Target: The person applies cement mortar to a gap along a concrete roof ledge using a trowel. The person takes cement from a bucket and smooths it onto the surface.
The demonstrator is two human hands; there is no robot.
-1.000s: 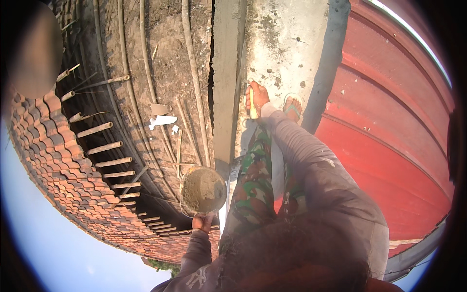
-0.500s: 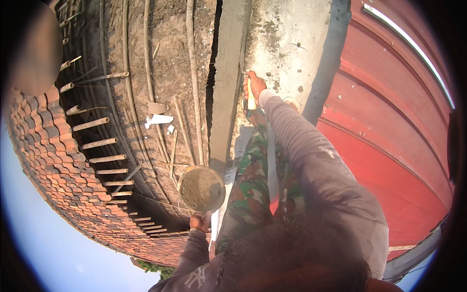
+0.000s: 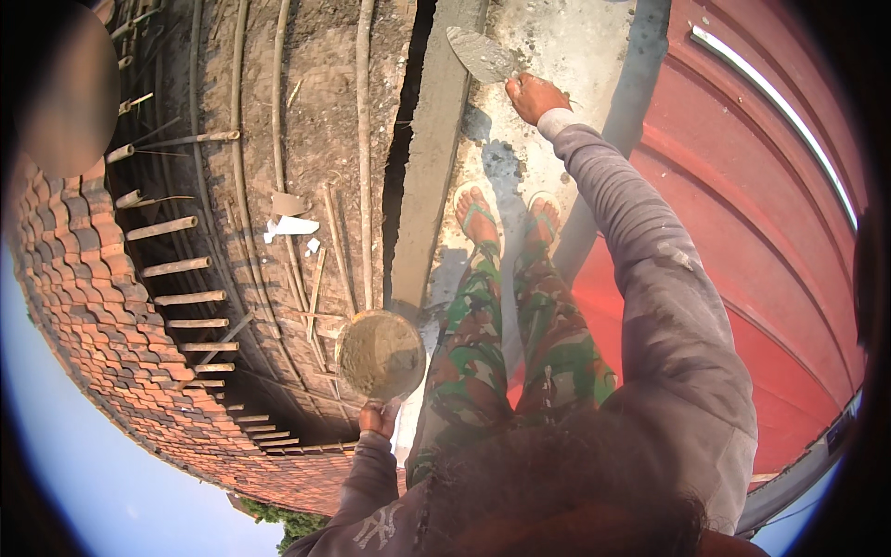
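My right hand [image 3: 538, 98] is closed round the handle of a pointed trowel [image 3: 481, 56], its grey blade reaching left to the edge of a raised strip of wet mortar [image 3: 427, 176]. Most of the trowel's handle is hidden in the fist. Low on the left, my left hand [image 3: 377, 419] grips the near rim of a round bucket [image 3: 380, 357] with grey mortar inside. The bucket is held up beside my left leg. Its outer side is mostly out of sight.
My feet in flip-flops [image 3: 478, 215] stand on a pale concrete ledge [image 3: 557, 37]. Red metal roofing [image 3: 742, 213] slopes off to the right. Left of the mortar strip runs a dark gap, then bamboo poles [image 3: 365, 139] over a rough surface. Clay roof tiles [image 3: 83, 278] lie at far left.
My right hand has moved away from me and slightly right, and the trowel blade now shows flat at the mortar strip. My feet have come into sight. The bucket stays nearly in place.
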